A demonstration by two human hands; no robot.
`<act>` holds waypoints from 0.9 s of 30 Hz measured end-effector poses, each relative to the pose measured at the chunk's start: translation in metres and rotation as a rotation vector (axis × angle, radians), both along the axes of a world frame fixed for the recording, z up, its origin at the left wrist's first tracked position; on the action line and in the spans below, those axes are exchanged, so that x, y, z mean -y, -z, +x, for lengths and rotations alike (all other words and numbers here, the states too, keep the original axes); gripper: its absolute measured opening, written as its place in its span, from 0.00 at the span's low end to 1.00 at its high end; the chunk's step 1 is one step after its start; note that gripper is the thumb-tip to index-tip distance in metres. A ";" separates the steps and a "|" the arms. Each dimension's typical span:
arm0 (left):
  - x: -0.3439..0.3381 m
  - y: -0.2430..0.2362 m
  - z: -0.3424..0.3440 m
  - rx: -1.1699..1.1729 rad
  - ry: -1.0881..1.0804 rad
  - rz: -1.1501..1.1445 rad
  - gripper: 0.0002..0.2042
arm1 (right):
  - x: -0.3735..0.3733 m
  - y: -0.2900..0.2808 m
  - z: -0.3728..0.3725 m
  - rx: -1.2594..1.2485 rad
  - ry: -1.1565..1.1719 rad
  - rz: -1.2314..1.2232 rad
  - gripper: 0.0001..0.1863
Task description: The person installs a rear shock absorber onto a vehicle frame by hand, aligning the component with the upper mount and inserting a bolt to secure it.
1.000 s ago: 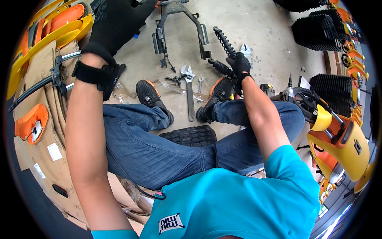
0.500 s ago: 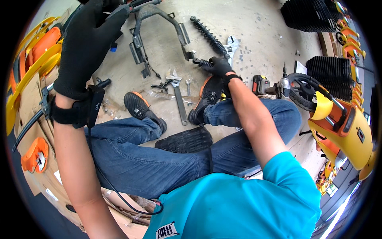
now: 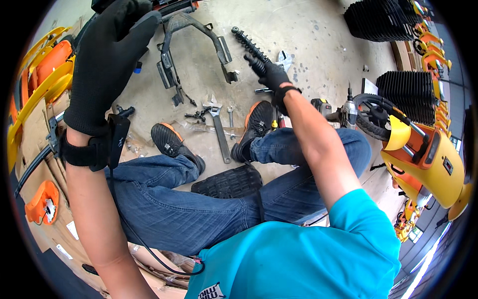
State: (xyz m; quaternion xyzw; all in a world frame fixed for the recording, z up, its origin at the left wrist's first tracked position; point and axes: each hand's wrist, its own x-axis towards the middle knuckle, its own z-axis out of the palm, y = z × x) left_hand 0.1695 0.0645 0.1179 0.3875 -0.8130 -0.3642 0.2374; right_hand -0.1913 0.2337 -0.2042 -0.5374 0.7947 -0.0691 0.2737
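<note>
My left hand (image 3: 107, 60), in a black glove, is raised at the upper left, fingers curled at a dark part at the top; what they hold is hidden. My right hand (image 3: 273, 74), also gloved, grips a black coil-spring shock absorber (image 3: 255, 62), beside another shock (image 3: 247, 45). A black metal frame (image 3: 177, 22) lies on the floor (image 3: 318, 65) left of them. Below it are a large adjustable wrench (image 3: 219, 132), a small spanner (image 3: 230, 115) and small black parts (image 3: 196, 115); another silver wrench (image 3: 285, 61) lies right of my right hand.
Yellow-orange panels (image 3: 52, 60) and cardboard (image 3: 59, 239) line the left. At right are a power drill (image 3: 347, 112), a wheel (image 3: 371, 127), a yellow body (image 3: 430, 179) and stacked black parts (image 3: 408, 94). My shoes (image 3: 169, 142) and a black pad (image 3: 221, 182) are below.
My left hand moved down-left, then stayed near there. My right hand shifted left and upward with a shock absorber. The view shifted, so floor items sit slightly differently in the picture.
</note>
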 end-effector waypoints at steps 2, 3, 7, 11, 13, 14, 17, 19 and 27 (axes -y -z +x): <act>0.002 0.001 -0.001 0.000 0.008 0.066 0.19 | 0.038 -0.025 0.005 -0.123 -0.058 0.112 0.29; 0.004 0.001 -0.005 -0.002 0.025 0.094 0.19 | 0.054 -0.023 0.000 -0.157 -0.091 0.110 0.29; 0.003 0.009 0.007 -0.020 -0.019 -0.059 0.20 | 0.115 -0.049 0.033 -0.162 -0.092 0.325 0.37; 0.010 0.011 0.012 0.040 -0.011 -0.233 0.20 | 0.125 -0.017 0.031 -0.088 -0.145 0.161 0.36; -0.014 -0.007 -0.010 -0.001 -0.091 -0.070 0.12 | 0.126 -0.006 0.030 -0.049 0.053 0.184 0.30; -0.018 -0.010 -0.016 -0.043 -0.116 0.016 0.10 | 0.122 -0.001 0.028 -0.223 -0.047 0.043 0.24; -0.023 -0.019 -0.024 -0.045 -0.122 -0.020 0.09 | 0.122 -0.009 -0.021 -0.349 -0.144 0.016 0.20; -0.023 -0.020 -0.019 0.040 -0.079 -0.321 0.10 | 0.125 -0.042 -0.051 -0.428 -0.201 0.056 0.20; -0.030 -0.040 -0.030 -0.100 -0.026 -0.307 0.11 | 0.045 -0.230 -0.117 -0.490 -0.186 -0.036 0.20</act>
